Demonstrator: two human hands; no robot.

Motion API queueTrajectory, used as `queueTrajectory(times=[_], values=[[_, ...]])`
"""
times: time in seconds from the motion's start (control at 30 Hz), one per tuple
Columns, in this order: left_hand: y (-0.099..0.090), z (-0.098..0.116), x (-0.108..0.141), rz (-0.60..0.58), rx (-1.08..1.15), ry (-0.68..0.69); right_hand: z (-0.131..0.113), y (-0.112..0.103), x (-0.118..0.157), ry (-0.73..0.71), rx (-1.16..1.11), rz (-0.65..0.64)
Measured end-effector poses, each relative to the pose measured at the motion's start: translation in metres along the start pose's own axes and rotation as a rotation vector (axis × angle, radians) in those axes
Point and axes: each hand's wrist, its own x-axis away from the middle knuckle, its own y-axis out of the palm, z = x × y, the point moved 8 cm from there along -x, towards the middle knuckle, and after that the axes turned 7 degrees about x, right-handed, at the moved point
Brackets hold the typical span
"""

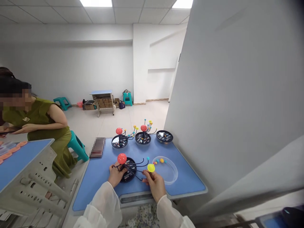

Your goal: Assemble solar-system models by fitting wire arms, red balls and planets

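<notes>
On the blue desk [99, 186], my left hand [116, 175] grips the black round base [129, 170] of a solar system model, below its red sun ball [122, 158]. My right hand [154, 185] pinches a yellow planet ball [151, 167] near the tips of the model's thin black wire arms. To the right of that hand lies a clear round plastic dish [165, 170] holding small coloured balls. Two finished-looking models [120, 141] [143, 137] stand at the desk's far edge, beside a bare black base [164, 136].
A pixelated blurred object [97, 148] sits at the desk's far left corner. A seated person in an olive dress [40, 126] works at a neighbouring blue desk [21, 161] on the left. A tall grey partition [225, 95] rises along the right.
</notes>
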Motion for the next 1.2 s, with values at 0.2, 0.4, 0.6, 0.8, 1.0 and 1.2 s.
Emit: queueTrajectory(times=[0.2,0.4,0.6,0.8,1.0,1.2], values=[[0.002,-0.003,-0.003,-0.005,-0.036,-0.036,-0.004,0.003,0.001,0.025,-0.002,-0.010],[0.002,0.002,-0.004,0.000,-0.032,-0.056,0.000,-0.022,0.024,-0.027,-0.008,-0.031],[-0.011,0.011,0.005,0.014,0.015,-0.017,-0.036,-0.092,0.015,-0.300,0.386,0.169],[-0.042,0.002,0.048,0.326,-0.047,0.001,-0.080,-0.101,-0.028,-0.545,1.024,0.131],[-0.004,0.045,0.079,0.255,0.133,0.312,-0.075,-0.049,-0.044,-0.678,1.400,-0.158],[0.028,0.082,0.073,0.249,0.089,0.417,-0.070,-0.042,-0.052,-0.650,1.458,-0.145]])
